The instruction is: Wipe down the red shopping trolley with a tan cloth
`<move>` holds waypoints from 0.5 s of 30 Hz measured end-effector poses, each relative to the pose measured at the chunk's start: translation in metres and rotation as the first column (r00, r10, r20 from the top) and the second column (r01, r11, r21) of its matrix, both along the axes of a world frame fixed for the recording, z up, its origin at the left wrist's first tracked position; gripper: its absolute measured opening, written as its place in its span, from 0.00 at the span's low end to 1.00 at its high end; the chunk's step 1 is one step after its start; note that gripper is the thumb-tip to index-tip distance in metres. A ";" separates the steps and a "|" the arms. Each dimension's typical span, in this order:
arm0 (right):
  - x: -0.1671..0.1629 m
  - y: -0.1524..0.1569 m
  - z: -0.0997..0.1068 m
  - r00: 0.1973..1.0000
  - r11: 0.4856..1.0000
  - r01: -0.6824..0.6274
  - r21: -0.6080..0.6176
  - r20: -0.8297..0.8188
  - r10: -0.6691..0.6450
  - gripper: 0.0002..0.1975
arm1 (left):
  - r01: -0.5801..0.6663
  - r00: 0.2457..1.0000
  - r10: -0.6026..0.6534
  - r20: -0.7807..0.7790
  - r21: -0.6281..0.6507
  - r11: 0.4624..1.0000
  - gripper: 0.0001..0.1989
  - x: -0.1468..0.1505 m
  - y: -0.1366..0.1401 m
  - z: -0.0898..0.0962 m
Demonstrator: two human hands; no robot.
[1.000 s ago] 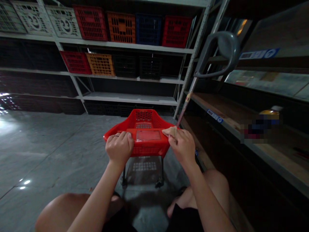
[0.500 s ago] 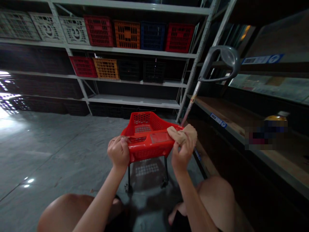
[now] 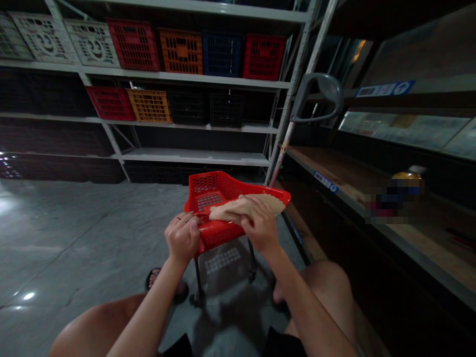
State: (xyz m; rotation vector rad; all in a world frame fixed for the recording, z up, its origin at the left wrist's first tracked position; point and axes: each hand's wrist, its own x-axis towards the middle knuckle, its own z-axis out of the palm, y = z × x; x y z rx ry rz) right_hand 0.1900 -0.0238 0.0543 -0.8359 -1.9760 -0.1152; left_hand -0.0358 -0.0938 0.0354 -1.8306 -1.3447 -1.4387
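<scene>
A person's left hand point(image 3: 182, 235) clasped the left end of a red cart's point(image 3: 219, 238) near edge, while the right hand's point(image 3: 260, 223) grip held a beige cloth point(image 3: 277, 203) bunched across that edge. The cart, on wheels point(image 3: 199, 299), might have swung under sideways pressure had the left grip slackened; the cloth's loose end could have slipped off, or a wide sweep bumped the grey-handled pole point(image 3: 286, 141) beyond.
</scene>
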 end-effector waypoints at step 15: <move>0.071 0.119 -0.032 0.762 0.963 -0.121 -0.241 -0.644 -0.065 0.24 | -0.090 0.976 0.087 0.199 0.003 0.996 0.22 0.078 0.032 -0.005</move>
